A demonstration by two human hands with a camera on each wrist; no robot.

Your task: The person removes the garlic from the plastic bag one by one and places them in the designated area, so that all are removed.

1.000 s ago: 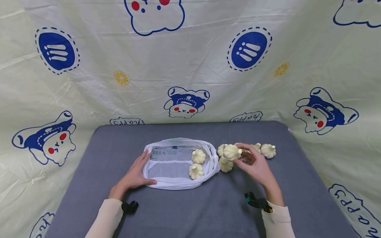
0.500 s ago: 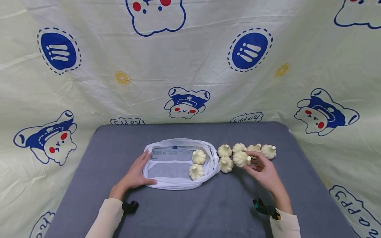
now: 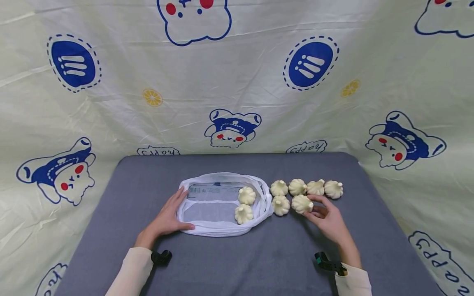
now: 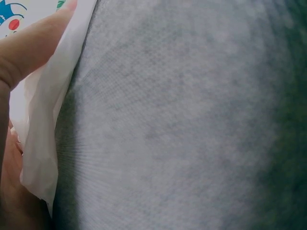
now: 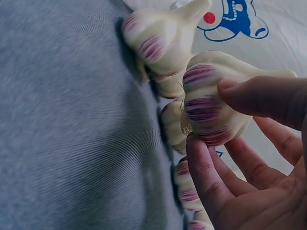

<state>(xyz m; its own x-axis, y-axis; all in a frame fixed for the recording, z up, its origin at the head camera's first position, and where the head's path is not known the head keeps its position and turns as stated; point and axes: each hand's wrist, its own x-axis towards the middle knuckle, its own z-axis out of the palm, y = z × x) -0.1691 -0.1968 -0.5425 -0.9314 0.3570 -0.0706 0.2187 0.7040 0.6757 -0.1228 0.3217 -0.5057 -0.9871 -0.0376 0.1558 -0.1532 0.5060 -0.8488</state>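
Observation:
A white plastic bag [image 3: 222, 230] lies with its mouth spread wide, and 2 garlic bulbs sit inside at its right, one [image 3: 247, 195] behind the other [image 3: 244, 213]. My left hand [image 3: 168, 213] rests against the bag's left rim with fingers and thumb spread; the thumb [image 4: 33, 43] lies over the white film in the left wrist view. Between thumb and fingertips my right hand [image 3: 327, 218] pinches a garlic bulb [image 3: 301, 204] with purple streaks, its root end facing left in the right wrist view. Beside it on the left sits another bulb [image 3: 281, 205].
Several more garlic bulbs stand in a row behind the held one, from one by the bag [image 3: 279, 188] to the rightmost one [image 3: 333, 189]. Grey cloth [image 3: 237, 267] covers the table. A printed curtain [image 3: 237, 82] hangs behind its far edge.
My right hand has carried the held garlic bulb right and down, from near the bag to in front of the back row. My left hand and the bag have stayed put.

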